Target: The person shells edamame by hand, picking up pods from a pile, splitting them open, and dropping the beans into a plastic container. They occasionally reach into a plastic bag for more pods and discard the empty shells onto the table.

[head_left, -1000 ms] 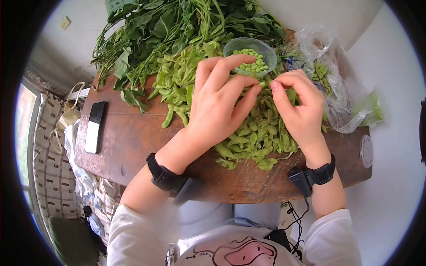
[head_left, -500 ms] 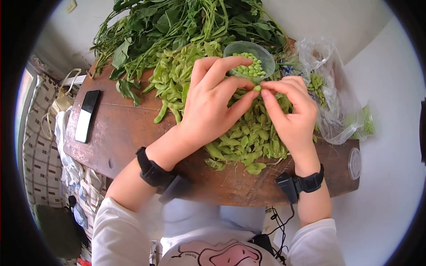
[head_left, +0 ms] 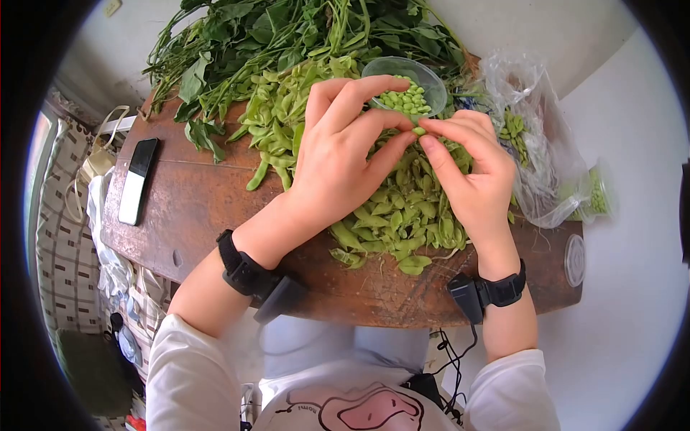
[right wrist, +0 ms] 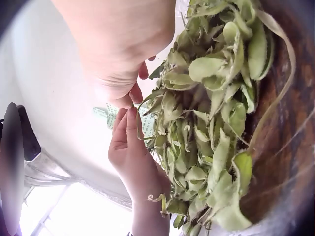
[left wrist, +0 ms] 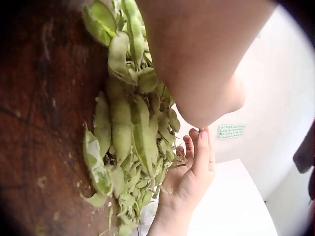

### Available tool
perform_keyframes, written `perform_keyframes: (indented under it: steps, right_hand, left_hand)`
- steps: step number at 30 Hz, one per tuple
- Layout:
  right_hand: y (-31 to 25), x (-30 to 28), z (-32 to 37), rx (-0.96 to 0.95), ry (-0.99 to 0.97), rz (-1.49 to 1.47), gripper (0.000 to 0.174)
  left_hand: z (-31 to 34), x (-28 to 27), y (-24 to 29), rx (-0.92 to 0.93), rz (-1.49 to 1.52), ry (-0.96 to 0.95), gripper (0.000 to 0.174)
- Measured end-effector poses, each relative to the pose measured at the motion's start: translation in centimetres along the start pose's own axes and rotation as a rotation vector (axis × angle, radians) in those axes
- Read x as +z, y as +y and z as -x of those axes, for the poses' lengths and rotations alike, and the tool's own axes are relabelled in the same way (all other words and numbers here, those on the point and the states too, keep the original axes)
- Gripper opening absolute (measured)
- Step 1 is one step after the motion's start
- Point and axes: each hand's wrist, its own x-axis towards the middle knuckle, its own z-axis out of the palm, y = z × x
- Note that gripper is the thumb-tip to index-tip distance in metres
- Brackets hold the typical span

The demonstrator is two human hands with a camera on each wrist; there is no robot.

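Observation:
My left hand (head_left: pixel 334 154) and right hand (head_left: pixel 474 169) meet fingertip to fingertip in the head view. Between their thumbs and index fingers they pinch a small green soybean (head_left: pixel 419 131). Just beyond them stands a clear plastic bowl (head_left: pixel 434 80) with shelled soybeans (head_left: pixel 411 100) in it. Below the hands lies a heap of opened, flattened soybean pods (head_left: pixel 399 215), seen close up in the right wrist view. Plump pods (head_left: pixel 269 122) are piled to the left of the left hand. In both wrist views the pinched bean is mostly hidden by fingers.
Leafy stalks (head_left: pixel 266 43) cover the far side of the wooden table (head_left: pixel 194 215). A phone (head_left: pixel 138 179) lies at the left. At the right are a clear plastic bag (head_left: pixel 535 158), a tub of green beans (head_left: pixel 598 190) and a round clear lid (head_left: pixel 575 260).
The bean has stayed between the hands, and the fingertips have drawn closer together around it. The whole head view has shifted slightly. Bowl and pods stay in place.

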Motion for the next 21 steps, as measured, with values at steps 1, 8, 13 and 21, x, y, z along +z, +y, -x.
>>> perform_keyframes:
  steps: [1,8,13,21]
  right_hand:
    - [0.1,0.0,0.0,-0.003,0.0,0.0,0.017]
    - [0.0,-0.2,-0.1,-0.115,0.076,0.094,0.018]
    - [-0.6,-0.1,0.1,-0.202,0.138,0.231,0.021]
    - [-0.9,-0.1,0.0,-0.191,0.075,0.202,0.017]
  left_hand:
    - [0.0,0.0,0.1,-0.02,0.013,0.003,0.019]
    - [-0.1,-0.3,0.3,-0.012,0.055,0.006,0.019]
    - [-0.2,-0.5,0.3,-0.016,0.095,0.02,0.018]
    - [-0.1,-0.5,0.3,-0.052,0.114,0.02,0.018]
